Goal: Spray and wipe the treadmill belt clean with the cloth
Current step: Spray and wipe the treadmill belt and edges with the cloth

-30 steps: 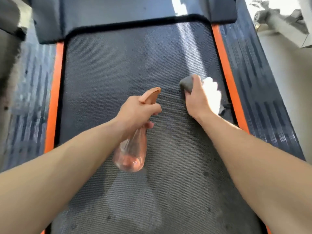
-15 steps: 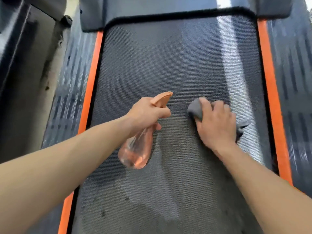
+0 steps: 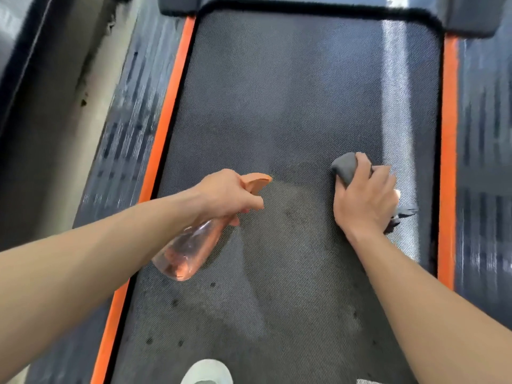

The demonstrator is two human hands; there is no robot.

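Note:
The dark textured treadmill belt point(image 3: 291, 92) fills the middle of the view, with darker damp patches and small spots in its near half. My left hand point(image 3: 230, 194) grips a clear spray bottle point(image 3: 191, 249) with an orange trigger head, held above the belt's left-centre, nozzle pointing right. My right hand point(image 3: 365, 200) presses a grey cloth point(image 3: 345, 167) flat on the belt at the right side. The hand covers most of the cloth; a corner sticks out at its right.
Orange strips point(image 3: 166, 117) edge the belt on both sides, with dark ribbed side rails point(image 3: 124, 128) beyond them. The dark motor cover point(image 3: 468, 20) crosses the top. A pale shoe toe point(image 3: 206, 372) rests on the belt at the bottom edge.
The view has swung left, so the belt sits further right in frame. My right hand has drawn the cloth back toward me and away from the right strip. The bottle stays held.

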